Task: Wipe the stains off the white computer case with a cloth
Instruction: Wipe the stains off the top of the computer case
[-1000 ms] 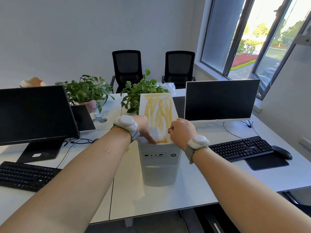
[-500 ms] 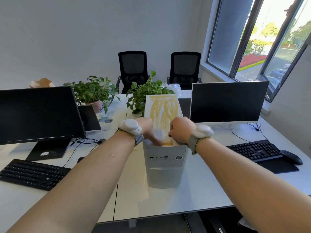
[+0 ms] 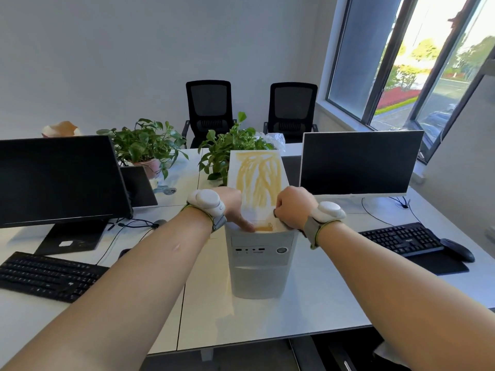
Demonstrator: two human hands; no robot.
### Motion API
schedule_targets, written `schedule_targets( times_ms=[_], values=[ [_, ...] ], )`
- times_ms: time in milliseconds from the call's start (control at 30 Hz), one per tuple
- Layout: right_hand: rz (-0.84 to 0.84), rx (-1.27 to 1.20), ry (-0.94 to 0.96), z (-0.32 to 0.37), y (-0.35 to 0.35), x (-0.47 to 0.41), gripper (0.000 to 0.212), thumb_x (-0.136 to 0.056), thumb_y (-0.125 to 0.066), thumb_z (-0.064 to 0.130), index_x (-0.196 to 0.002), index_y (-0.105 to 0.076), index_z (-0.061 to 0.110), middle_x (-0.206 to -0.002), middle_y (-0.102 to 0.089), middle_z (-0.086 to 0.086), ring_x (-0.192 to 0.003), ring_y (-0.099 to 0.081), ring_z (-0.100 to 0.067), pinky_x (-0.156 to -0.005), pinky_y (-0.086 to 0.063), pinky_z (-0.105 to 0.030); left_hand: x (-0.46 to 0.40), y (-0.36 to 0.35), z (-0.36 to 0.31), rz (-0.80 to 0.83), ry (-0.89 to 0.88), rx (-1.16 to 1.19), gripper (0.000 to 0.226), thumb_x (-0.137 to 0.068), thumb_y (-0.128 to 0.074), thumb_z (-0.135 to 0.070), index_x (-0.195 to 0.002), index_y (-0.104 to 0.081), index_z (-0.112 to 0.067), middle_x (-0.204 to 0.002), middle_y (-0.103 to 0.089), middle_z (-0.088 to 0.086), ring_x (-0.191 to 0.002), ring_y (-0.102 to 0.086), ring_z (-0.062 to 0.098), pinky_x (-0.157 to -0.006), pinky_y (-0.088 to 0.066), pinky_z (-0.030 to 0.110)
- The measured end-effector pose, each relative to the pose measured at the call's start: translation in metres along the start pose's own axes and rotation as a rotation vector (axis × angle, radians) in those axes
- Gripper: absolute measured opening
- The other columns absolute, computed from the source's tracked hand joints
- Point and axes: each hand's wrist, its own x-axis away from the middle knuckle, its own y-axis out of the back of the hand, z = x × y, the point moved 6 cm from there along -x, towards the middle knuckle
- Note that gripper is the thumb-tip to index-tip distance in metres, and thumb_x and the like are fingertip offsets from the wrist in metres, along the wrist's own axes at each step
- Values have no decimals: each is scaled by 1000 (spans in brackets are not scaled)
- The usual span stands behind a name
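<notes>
while the white computer case (image 3: 261, 253) stands upright on the desk (image 3: 308, 311), yellow stains (image 3: 258, 178) on top, your left hand (image 3: 233, 206) grips its near-left edge and your right hand (image 3: 292, 208) curls over its near-right edge.

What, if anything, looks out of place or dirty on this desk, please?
The white computer case stands on the desk between two monitors, and its top is streaked with yellow-brown stains. Both hands, left hand and right hand, rest at its near top edge.

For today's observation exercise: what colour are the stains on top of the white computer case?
Yellow-orange streaks, the stains show best in the head view.
</notes>
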Motion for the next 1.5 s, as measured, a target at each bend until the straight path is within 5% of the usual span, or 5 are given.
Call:
schedule_targets(
  times_ms=[700,1000,1133,1267,1500],
  values=[
    [-35,44,5,31,-9,11,15,-91,-57,18,-84,-70,15,-84,-65,-2,-69,-61,-21,-52,-43,-24,8,-24,10,-79,-10,32,74,-79,-56,-84,-73,-52,-10,-69,-51,2,-58,-45,17,-51,-32,30],
    [77,-925,-124,-10,13,17,31,-76,-77,19,-101,-64,4,-98,-68,-18,-87,-70,-33,-81,-62,-52,-4,-38,17,-21,-32,72,85,-78,-43,-91,-96,-66,-11,-83,-60,6,-71,-56,24,-63,-44,34],
    [-24,-141,-123,-25,15,23,39,-86,-71,49,-100,-62,13,-100,-64,-10,-84,-67,-30,-68,-56,-38,-6,-40,18,-19,-39,93,83,-76,-42,-93,-81,-58,-12,-77,-57,5,-66,-53,23,-67,-48,36],
    [-254,-52,-47,-22,6,28,8,-95,-57,30,-99,-52,26,-100,-49,-3,-72,-58,-28,-59,-48,-33,-8,-42,19,-18,-26,86,85,-76,-42,-93,-84,-62,-10,-80,-60,7,-67,-55,23,-63,-46,35],
    [-190,14,41,4,-17,26,25,-96,-55,33,-115,-62,19,-109,-51,0,-92,-52,-26,-72,-46,-34,-8,-43,18,-6,-44,75,86,-74,-42,-95,-87,-64,-13,-79,-61,6,-68,-57,23,-63,-45,35]
  ],
)
